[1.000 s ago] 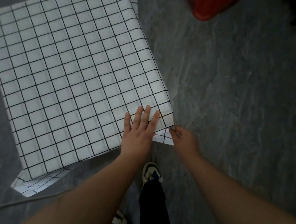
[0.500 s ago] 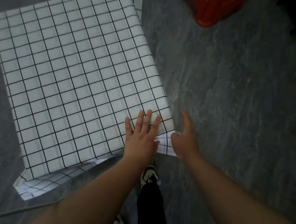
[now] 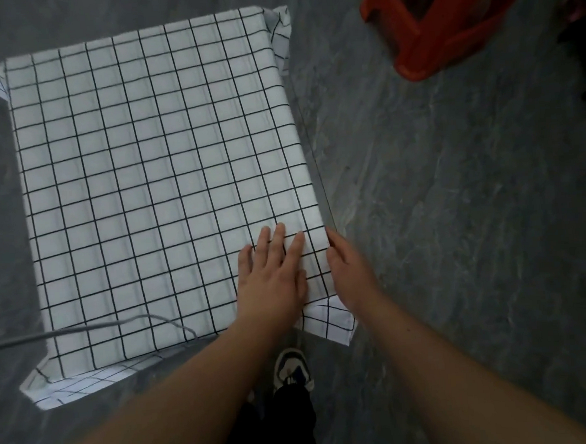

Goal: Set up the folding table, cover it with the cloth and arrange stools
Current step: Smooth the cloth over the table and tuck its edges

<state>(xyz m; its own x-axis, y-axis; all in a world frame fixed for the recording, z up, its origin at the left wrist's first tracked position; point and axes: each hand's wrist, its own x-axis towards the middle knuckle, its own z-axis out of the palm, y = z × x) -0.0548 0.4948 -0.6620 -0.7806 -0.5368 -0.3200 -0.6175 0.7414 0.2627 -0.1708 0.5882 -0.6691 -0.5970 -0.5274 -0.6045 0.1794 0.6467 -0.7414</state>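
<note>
Left hand (image 3: 271,278) lies flat, fingers straight, pressing the cloth (image 3: 152,182) onto the table near its right front corner. Right hand (image 3: 351,273) rests against the cloth's hanging right edge; its fingers are hidden, so I cannot tell its grip. Thin, soft and light, the cloth looks prone to sliding; take it by the hem or corner flaps. A red stool (image 3: 444,23) stands well apart.

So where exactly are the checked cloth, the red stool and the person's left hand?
checked cloth (image 3: 152,182): head view, flat middle of the tabletop part.
red stool (image 3: 421,42): head view, its near leg frame.
left hand (image 3: 271,281): head view, back of the hand.
</note>
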